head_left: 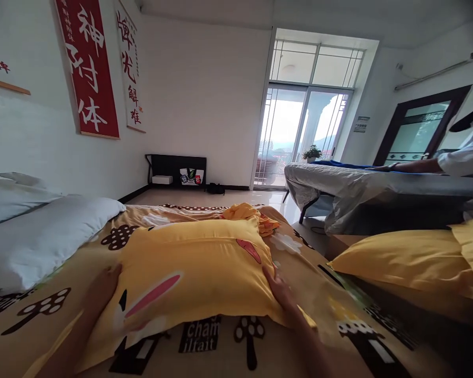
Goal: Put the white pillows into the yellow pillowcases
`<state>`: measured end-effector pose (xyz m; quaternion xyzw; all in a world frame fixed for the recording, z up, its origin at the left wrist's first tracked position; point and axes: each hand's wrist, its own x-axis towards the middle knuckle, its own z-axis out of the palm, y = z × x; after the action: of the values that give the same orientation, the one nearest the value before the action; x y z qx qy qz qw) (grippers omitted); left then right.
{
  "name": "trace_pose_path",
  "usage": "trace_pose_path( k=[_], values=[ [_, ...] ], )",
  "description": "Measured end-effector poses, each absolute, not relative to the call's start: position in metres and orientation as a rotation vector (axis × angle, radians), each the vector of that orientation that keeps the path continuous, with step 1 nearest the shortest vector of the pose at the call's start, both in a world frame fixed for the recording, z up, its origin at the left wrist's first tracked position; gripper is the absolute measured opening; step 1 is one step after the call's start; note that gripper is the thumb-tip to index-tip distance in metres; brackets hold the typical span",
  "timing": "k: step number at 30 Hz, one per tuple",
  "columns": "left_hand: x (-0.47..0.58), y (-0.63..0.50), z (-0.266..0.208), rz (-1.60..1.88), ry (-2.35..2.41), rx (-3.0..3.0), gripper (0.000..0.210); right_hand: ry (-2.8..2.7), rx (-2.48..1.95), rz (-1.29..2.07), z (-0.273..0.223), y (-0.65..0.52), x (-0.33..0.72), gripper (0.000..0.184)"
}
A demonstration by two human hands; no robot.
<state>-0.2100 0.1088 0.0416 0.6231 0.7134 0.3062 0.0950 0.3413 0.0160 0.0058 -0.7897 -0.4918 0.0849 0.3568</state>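
A plump yellow pillow (205, 268) with pink and red printed shapes lies flat before me on a patterned bedspread (291, 336). My left hand (104, 283) grips its left edge, fingers partly hidden. At the opposite side, my right hand (279, 287) is closed on the pillow's right edge, its fingertips out of sight against the fabric. Just beyond the pillow's far right corner sits a crumpled yellow-orange cloth (246, 212).
White pillows (55, 236) lie at the left. On the right are more yellow pillows (402, 257). Behind them a person in a white top (465, 144) leans over a plastic-covered table (362, 184). A black low shelf (173, 170) stands by the far wall.
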Motion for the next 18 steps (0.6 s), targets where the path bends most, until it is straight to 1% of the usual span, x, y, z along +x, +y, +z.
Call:
trace_pose_path(
  k=[2, 3, 7, 9, 11, 13, 16, 18],
  values=[
    [-0.211, 0.106, 0.050, 0.869, 2.123, 1.734, 0.055, -1.188, -2.025, 0.267, 0.008, 0.009, 0.347, 0.086],
    [-0.210, 0.104, 0.057, 0.874, 2.121, 1.696, 0.054, -1.161, -2.004, 0.298, 0.011, 0.007, 0.349, 0.085],
    [-0.198, 0.098, 0.087, 1.056, 2.113, 1.690, 0.053, -1.177, -1.844, 0.420, 0.038, 0.002, 0.355, 0.069],
    [-0.196, 0.093, 0.096, 1.219, 2.116, 1.678, 0.056, -1.205, -1.756, 0.438, 0.055, -0.008, 0.364, 0.066],
    [-0.198, 0.087, 0.094, 1.305, 2.096, 1.675, 0.057, -1.185, -1.718, 0.407, 0.063, -0.025, 0.376, 0.065],
    [-0.202, 0.082, 0.082, 1.234, 2.061, 1.714, 0.052, -1.168, -1.723, 0.332, 0.055, -0.046, 0.386, 0.062],
    [-0.204, 0.077, 0.059, 0.975, 2.083, 1.823, 0.038, -1.227, -1.838, 0.187, 0.022, -0.073, 0.390, 0.055],
    [-0.205, 0.074, 0.053, 0.859, 2.101, 1.850, 0.037, -1.279, -1.988, 0.111, 0.004, -0.083, 0.388, 0.053]
  ],
)
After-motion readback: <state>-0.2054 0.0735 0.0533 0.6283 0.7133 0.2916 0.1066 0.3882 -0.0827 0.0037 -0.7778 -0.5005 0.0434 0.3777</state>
